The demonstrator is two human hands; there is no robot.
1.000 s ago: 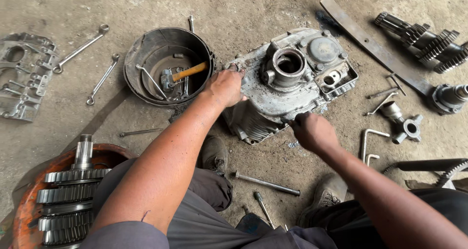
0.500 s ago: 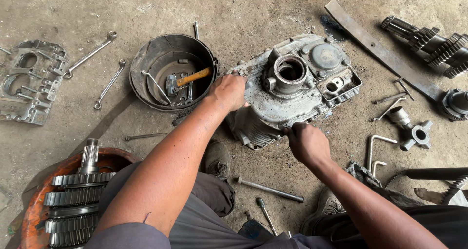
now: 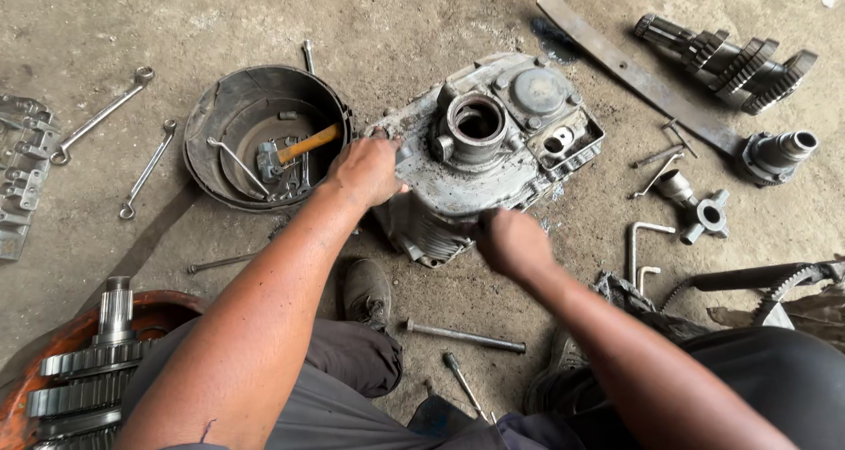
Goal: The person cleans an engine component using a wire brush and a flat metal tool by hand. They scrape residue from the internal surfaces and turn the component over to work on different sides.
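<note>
Bare concrete floor (image 3: pixel 370 18) is serving as the workplace. Left hand (image 3: pixel 368 170) is gripping the near-left edge of a grey metal gearbox housing (image 3: pixel 493 151) lying at centre; right hand (image 3: pixel 510 241) is clenched against its near lower rim (what its fingers are holding is hidden). The casting is looking heavy, rigid and greasy, best held by its flanged edges. Beside it, a round tub (image 3: pixel 264 137) is holding a hammer (image 3: pixel 295 149); spanners (image 3: pixel 99 115) are lying left, gear shafts (image 3: pixel 731 58) right.

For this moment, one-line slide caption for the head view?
Both hands, left and right, grip a grey gearbox housing on a concrete floor strewn with wrenches and gear shafts.
</note>
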